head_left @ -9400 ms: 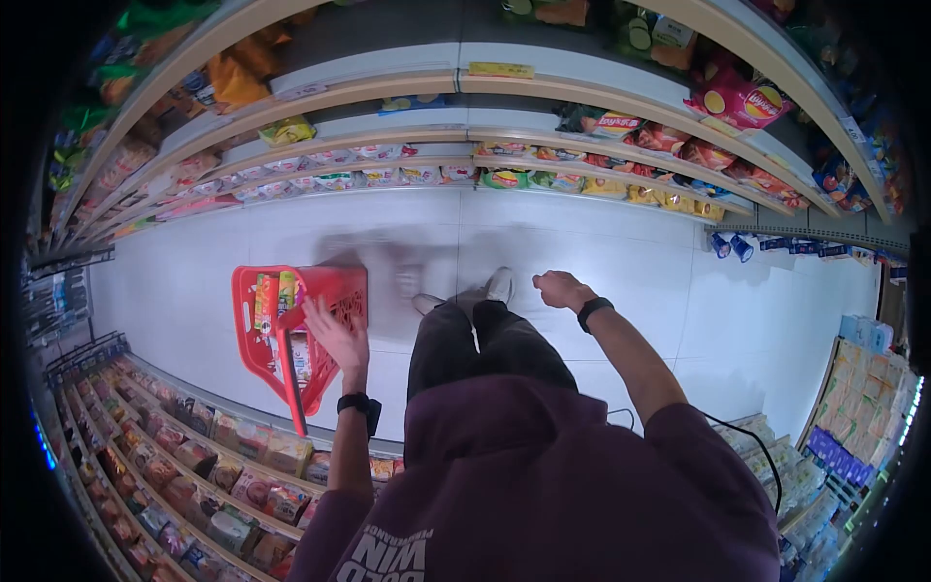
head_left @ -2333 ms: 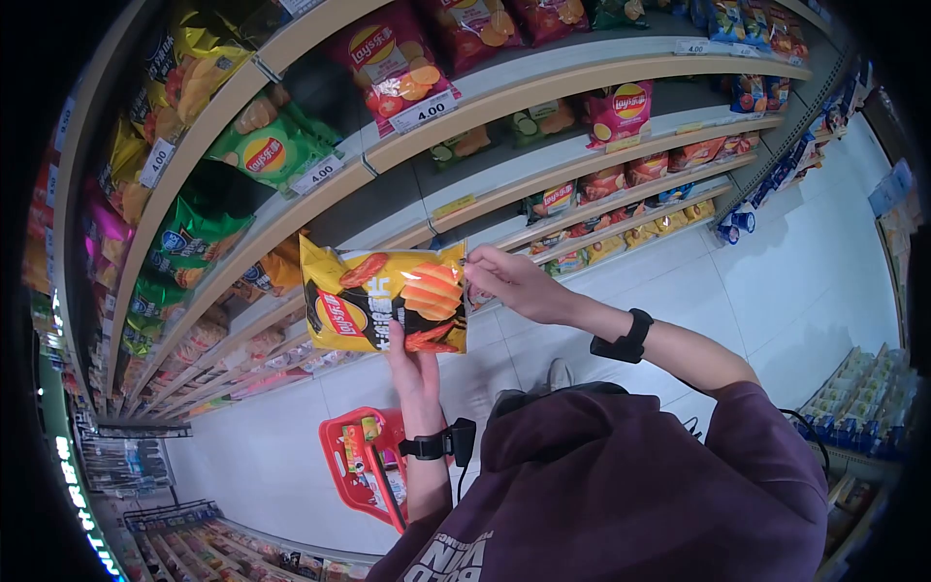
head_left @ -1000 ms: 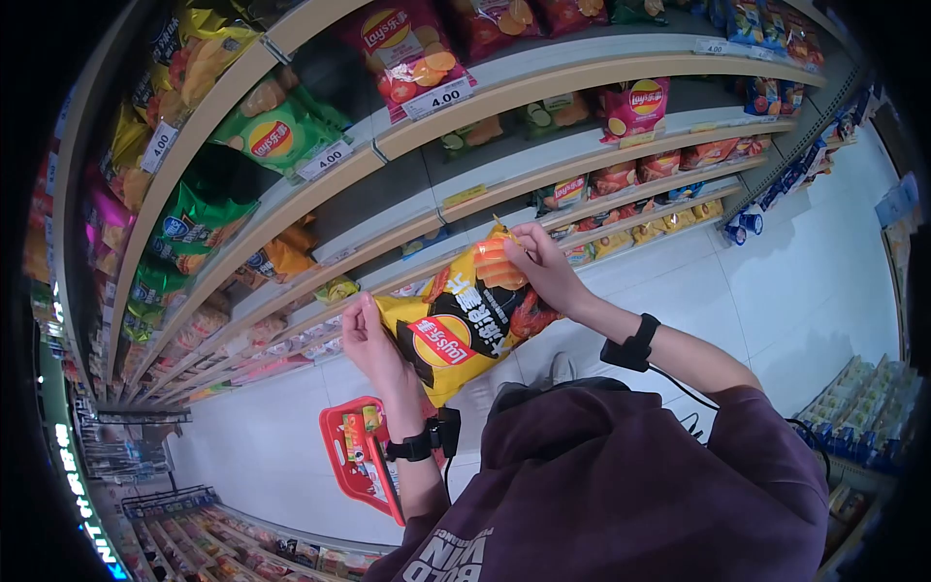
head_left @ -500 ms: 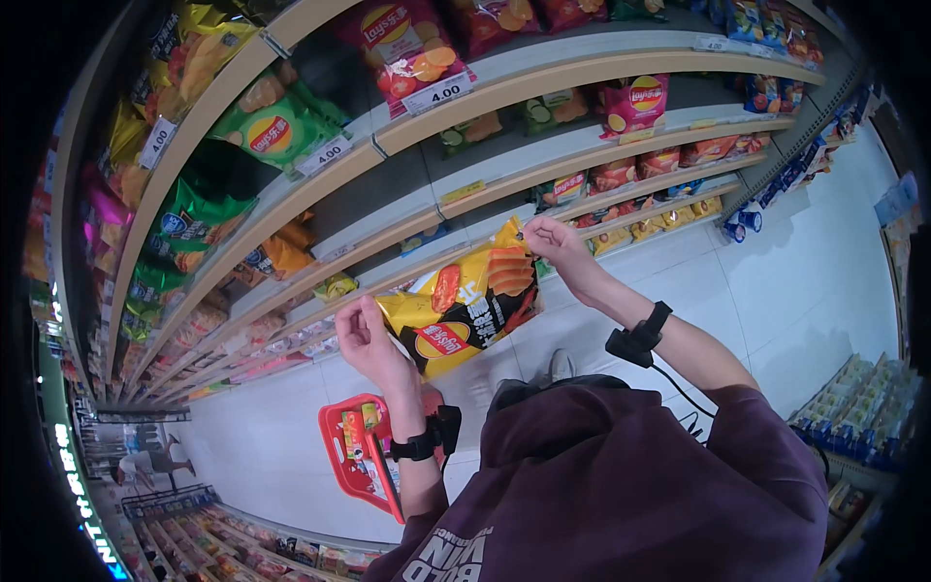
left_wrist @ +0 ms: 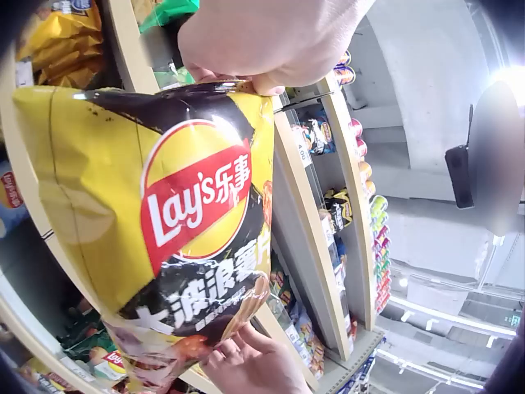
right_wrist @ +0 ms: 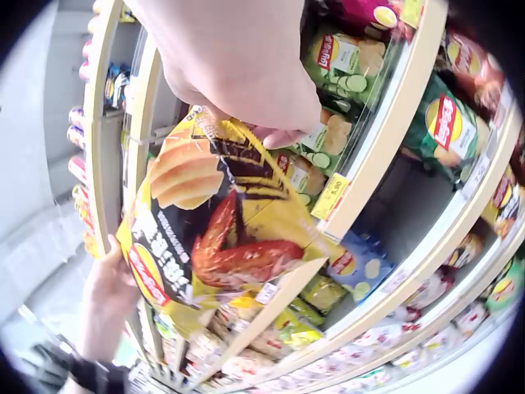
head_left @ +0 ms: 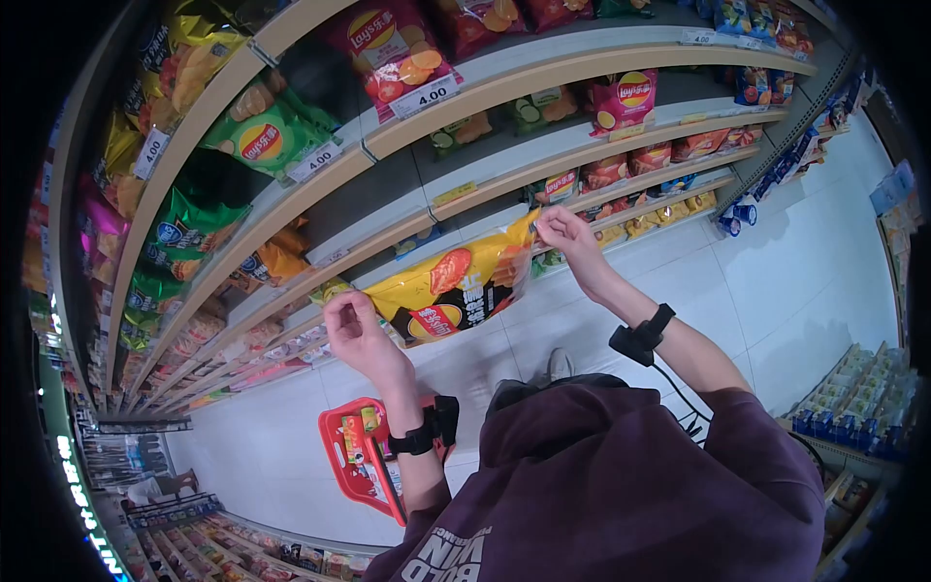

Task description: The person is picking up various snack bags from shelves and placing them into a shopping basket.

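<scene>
A yellow and black Lay's potato chip bag (head_left: pixel 456 281) is stretched between the two hands in front of the shelves. My left hand (head_left: pixel 367 339) pinches one end of it by the edge, and my right hand (head_left: pixel 580 254) pinches the opposite end, higher up. In the left wrist view the chip bag (left_wrist: pixel 123 213) shows its logo side, with the left hand (left_wrist: pixel 271 41) gripping the top edge. From the right wrist, the chip bag (right_wrist: pixel 246 254) shows a chicken wing and ridged chip print below the right hand (right_wrist: pixel 238 66).
A red shopping basket (head_left: pixel 339 468) holding colourful packages stands on the floor below the left forearm. Ahead, curved-looking shelves carry several chip bags, including a green bag (head_left: pixel 267 136) and a magenta bag (head_left: pixel 626 102). Another low shelf row (head_left: pixel 257 543) lies behind at lower left.
Earlier the hands held no bag; later the chip bag lay on the left palm. Now both hands pinch its ends, slightly farther apart, and the bag has tipped and risen towards the shelves.
</scene>
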The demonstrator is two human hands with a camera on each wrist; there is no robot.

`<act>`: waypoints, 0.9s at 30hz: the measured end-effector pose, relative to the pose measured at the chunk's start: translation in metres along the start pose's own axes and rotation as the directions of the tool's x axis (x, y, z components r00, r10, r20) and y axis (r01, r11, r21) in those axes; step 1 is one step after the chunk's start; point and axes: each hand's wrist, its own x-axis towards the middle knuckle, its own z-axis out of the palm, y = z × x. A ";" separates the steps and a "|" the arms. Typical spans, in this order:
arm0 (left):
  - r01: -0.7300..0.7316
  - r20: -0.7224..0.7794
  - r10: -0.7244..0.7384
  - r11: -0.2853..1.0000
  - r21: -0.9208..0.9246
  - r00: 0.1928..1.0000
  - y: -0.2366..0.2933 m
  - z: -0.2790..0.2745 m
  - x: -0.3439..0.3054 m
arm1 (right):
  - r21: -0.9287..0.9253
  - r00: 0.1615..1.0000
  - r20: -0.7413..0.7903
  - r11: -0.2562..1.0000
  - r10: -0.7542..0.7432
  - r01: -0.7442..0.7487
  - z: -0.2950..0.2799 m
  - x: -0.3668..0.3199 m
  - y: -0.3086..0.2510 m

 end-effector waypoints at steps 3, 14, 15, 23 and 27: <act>-0.102 0.125 0.096 0.994 0.041 0.988 0.001 0.000 -0.002 | -0.212 0.997 0.048 0.975 -0.056 0.065 -0.007 -0.009 0.001; -0.311 0.395 0.215 0.930 0.197 0.893 0.014 0.022 -0.019 | -0.569 0.859 0.511 0.746 -0.009 0.347 0.060 -0.026 0.001; -0.292 0.375 0.208 0.939 0.181 0.903 0.014 0.022 -0.020 | -0.594 0.870 0.494 0.728 -0.005 0.342 0.063 -0.028 0.005; -0.328 0.321 0.243 0.912 0.244 0.915 0.009 0.016 -0.025 | -0.711 0.936 0.350 0.642 -0.033 0.288 0.059 -0.033 0.019; -0.249 0.191 0.194 0.911 0.329 0.962 0.008 0.014 -0.024 | -0.562 0.973 0.221 0.824 0.065 0.072 0.055 -0.025 -0.008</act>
